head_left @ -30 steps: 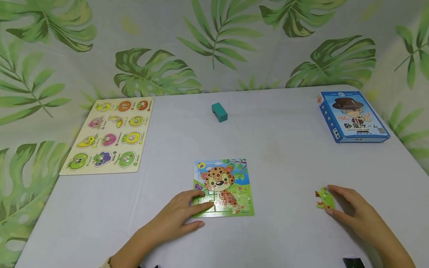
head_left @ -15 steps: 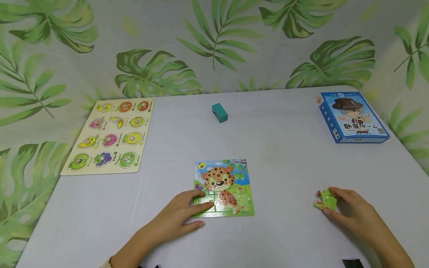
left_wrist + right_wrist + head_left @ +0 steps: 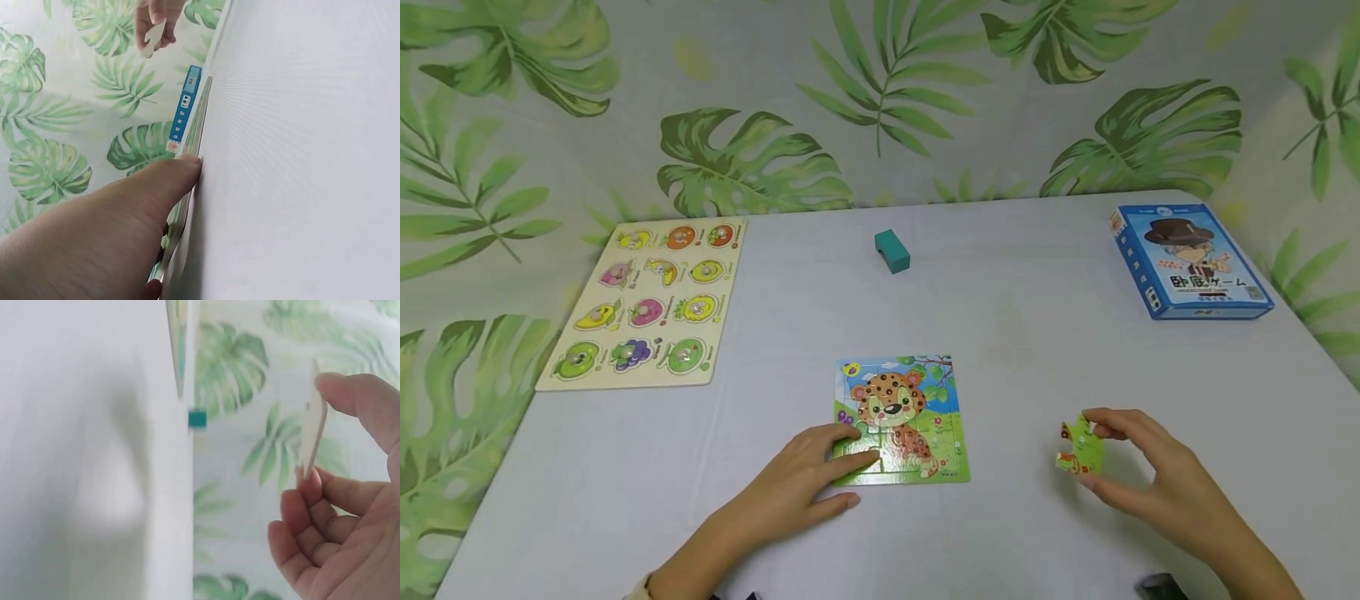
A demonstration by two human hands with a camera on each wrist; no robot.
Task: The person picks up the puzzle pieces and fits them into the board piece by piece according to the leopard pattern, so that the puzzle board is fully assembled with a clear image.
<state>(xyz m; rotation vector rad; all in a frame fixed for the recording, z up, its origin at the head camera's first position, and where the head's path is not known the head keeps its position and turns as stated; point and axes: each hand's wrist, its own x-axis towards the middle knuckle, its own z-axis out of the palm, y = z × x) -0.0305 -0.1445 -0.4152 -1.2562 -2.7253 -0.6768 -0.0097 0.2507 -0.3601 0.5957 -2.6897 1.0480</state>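
Observation:
A square leopard jigsaw puzzle (image 3: 925, 417) lies on the table in front of the person. Fingers of the left hand (image 3: 805, 475) rest on its lower left part, hiding some of that corner; the thumb lies beside the near edge. To the right, the right hand (image 3: 1150, 467) pinches a green and orange puzzle piece (image 3: 1084, 446) between thumb and fingertips. In the right wrist view that puzzle piece (image 3: 315, 425) stands nearly edge-on, raised off the table, its pale back showing.
A wooden fruit board (image 3: 647, 308) lies at the back left. A teal block (image 3: 892, 252) sits at the back middle, and a blue card game box (image 3: 1191, 262) at the back right. Leaf-printed cloth (image 3: 752, 158) hangs behind the table.
The right hand has moved left with the puzzle piece, turning it slightly and bringing it closer to the leopard puzzle. The left hand has stayed in place.

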